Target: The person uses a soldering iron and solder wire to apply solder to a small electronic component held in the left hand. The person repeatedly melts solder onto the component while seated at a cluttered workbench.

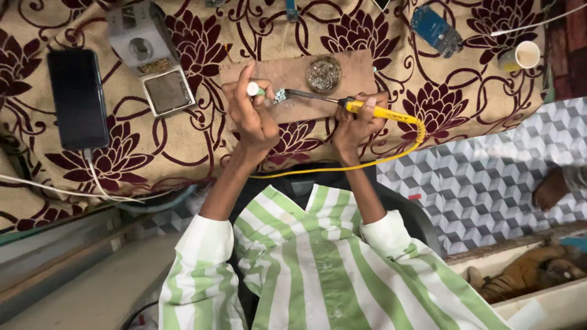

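One yellow-handled soldering iron (361, 109) sits gripped in the right hand (354, 125), one small circuit board (280, 95) pinched in left-hand fingers (247, 91), above one wooden board (293, 82) on the floral-clothed table (183, 140), tiled floor (489, 177) right.

By the right hand (354, 125), the soldering iron (367, 110) has a glossy yellow plastic grip and dull metal shaft; beneath both hands lie a matt wooden board (293, 70) and patterned woven cloth (183, 140).

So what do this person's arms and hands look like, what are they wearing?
Both arms are in a shirt with broad green and white stripes, the sleeves rolled up to about the elbow with plain white cuffs showing. The forearms are bare below that. The left hand and the right hand wear no gloves, and no watch or rings are visible.
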